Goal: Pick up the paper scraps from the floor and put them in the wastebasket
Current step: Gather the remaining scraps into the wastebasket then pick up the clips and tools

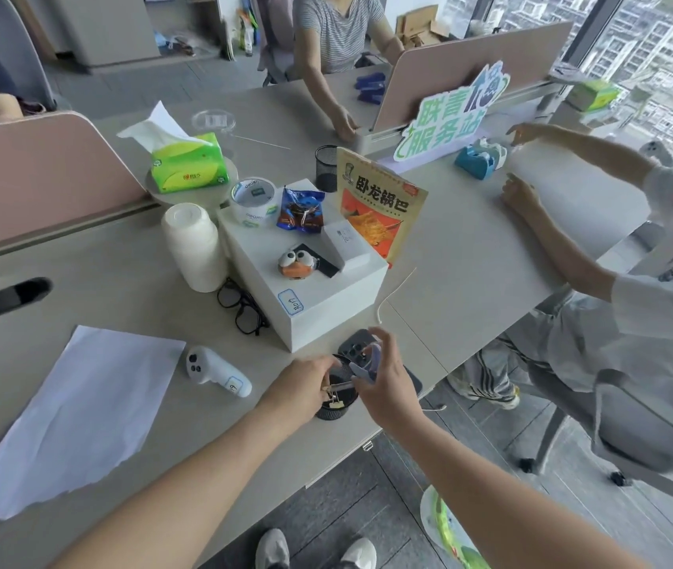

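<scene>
I stand at a grey desk (129, 289). My left hand (304, 388) grips the rim of a black mesh pen cup (333, 410) near the desk's front edge. My right hand (388, 384) holds purple-handled scissors (367, 369) with the blades pointing down into the cup. A white paper sheet (76, 416) with a torn lower edge lies on the desk to the left. A round white and green thing (445, 523), perhaps the wastebasket, shows on the floor at the lower right. I see no paper scraps on the visible grey floor (326, 515).
Behind the cup are a white box (314, 289) with small items on top, black glasses (240, 305), a white controller (216, 371) and a dark phone (353, 347). A seated person (573, 256) in a wheeled chair (634, 437) fills the right side. Another person (335, 43) sits across the desk.
</scene>
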{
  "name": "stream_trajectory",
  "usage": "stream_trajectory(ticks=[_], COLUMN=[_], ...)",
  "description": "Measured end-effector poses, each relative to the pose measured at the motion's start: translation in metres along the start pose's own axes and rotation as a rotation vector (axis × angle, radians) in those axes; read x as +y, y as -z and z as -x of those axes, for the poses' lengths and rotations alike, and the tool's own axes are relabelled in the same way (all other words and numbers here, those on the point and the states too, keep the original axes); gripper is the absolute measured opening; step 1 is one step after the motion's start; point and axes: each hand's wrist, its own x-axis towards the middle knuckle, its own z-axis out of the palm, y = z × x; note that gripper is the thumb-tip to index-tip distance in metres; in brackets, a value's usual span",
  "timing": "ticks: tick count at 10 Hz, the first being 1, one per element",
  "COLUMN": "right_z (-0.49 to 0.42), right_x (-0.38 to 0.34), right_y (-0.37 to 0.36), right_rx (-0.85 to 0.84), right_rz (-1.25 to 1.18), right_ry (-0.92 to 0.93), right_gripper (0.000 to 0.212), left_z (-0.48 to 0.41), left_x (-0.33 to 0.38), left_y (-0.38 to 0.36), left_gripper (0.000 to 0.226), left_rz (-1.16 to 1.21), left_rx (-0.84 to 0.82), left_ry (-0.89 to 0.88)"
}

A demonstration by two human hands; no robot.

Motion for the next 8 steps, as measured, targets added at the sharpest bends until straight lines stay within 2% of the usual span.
stream_trajectory(ticks=[1,2,3,4,6,8], right_z=[0.000,-0.002,-0.002,-0.002,0.003,0.005], right_x=[-0.001,-0.007,-0.012,-0.015,-0.015,-0.017], right_y=[-0.003,-0.007,-0.017,-0.032,-0.047,-0.048], right_rx=[0.044,0.023,0.001,-0.020,-0.099,-0.112], right_rz=[0.069,0.088,0.133,0.241,0.348,0.301], right_ry=[0.058,0.058,0.057,0.044,-0.036,-0.112], right_gripper=[0.053,0.050,0.050,0.054,0.055,0.069], left_z=[0.003,0.011,0.018,0.030,0.041,0.042], left_x=[-0.002,-0.012,-0.024,-0.033,-0.040,-0.041], left_y=[-0.001,0.007,0.012,0.014,0.013,0.011], left_gripper=[0.051,0.053,0.044,0.031,0.025,0.022], left_rz=[0.015,0.143,0.239,0.335,0.359,0.397], left_rx=[0.022,0.130,0.267,0.336,0.346,0.337], left_ry=[-0.014,0.016,0.095,0.167,0.200,0.207])
